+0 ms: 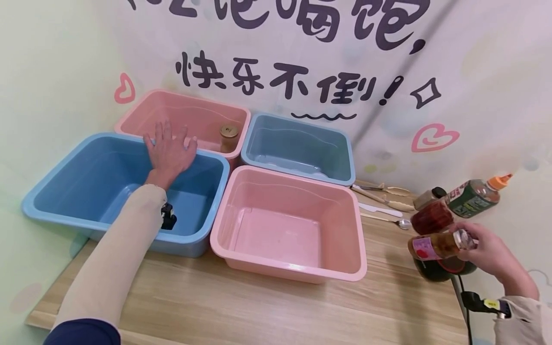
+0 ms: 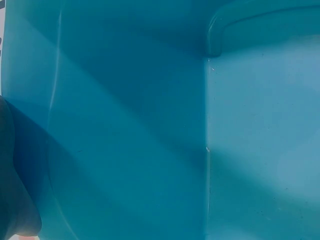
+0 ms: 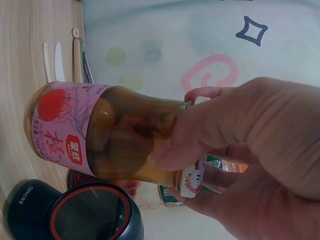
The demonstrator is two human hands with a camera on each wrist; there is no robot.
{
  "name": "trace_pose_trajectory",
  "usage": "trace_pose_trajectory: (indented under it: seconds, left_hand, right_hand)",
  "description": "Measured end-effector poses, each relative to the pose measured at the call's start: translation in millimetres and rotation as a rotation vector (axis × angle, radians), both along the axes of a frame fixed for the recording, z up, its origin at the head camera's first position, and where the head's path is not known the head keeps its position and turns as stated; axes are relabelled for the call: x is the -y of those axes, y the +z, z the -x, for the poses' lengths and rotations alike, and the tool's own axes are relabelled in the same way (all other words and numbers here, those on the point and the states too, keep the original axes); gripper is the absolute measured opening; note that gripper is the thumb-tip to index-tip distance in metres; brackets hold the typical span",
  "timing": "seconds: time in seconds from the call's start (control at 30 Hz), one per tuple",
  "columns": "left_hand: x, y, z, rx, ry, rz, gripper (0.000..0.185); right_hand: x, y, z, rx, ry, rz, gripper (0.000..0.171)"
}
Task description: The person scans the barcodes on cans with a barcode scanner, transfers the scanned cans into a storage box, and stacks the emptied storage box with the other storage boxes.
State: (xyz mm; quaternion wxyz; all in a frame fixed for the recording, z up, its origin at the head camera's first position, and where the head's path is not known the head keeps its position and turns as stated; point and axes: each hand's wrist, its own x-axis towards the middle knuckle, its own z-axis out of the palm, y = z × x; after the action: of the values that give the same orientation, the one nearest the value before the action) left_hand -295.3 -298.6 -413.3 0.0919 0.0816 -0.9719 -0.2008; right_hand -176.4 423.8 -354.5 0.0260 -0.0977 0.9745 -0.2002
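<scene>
My right hand (image 1: pixel 483 249) grips a glass bottle of brown sauce (image 1: pixel 435 245) with a pink label by its neck, holding it sideways above a black round device (image 1: pixel 444 268) at the table's right edge. The right wrist view shows the bottle (image 3: pixel 95 132) close up with my fingers (image 3: pixel 210 135) curled round its neck. My left hand (image 1: pixel 169 151) reaches out flat with fingers spread over the far rim of the near blue tub (image 1: pixel 51 184), beside the far pink tub (image 1: pixel 142 110). A small brown jar (image 1: pixel 228 138) stands in that far pink tub.
Four tubs sit together: near blue, far pink, a far blue one (image 1: pixel 345 148) and a near pink one (image 1: pixel 358 249). Spoons and wooden utensils (image 1: pixel 384 201) lie right of them. More sauce bottles (image 1: pixel 472 196) lie at the right. The left wrist view shows only the blue tub's inside (image 2: pixel 150 125).
</scene>
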Motion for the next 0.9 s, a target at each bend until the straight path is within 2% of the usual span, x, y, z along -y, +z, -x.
trace_pose_trajectory:
  seconds: [0.1,0.37,0.63,0.9]
  left_hand:
    - [1,-0.2,-0.8,0.001,0.005,0.002,0.069]
    - [1,1.1,-1.5,-0.001,0.001,-0.004,0.069]
    - [0,1.8,-0.9,-0.007,-0.003,0.003,0.069]
    - [0,1.9,-4.3,-0.007,-0.006,0.002,0.070]
  right_hand:
    - [1,-0.3,0.5,-0.017,0.006,-0.001,0.049]
    - [6,4.3,1.1,0.013,-0.002,-0.021,0.048]
    - [19,16.6,7.3,-0.026,0.075,-0.055,0.047]
    - [33,34.0,19.3,-0.195,0.196,-0.083,0.051]
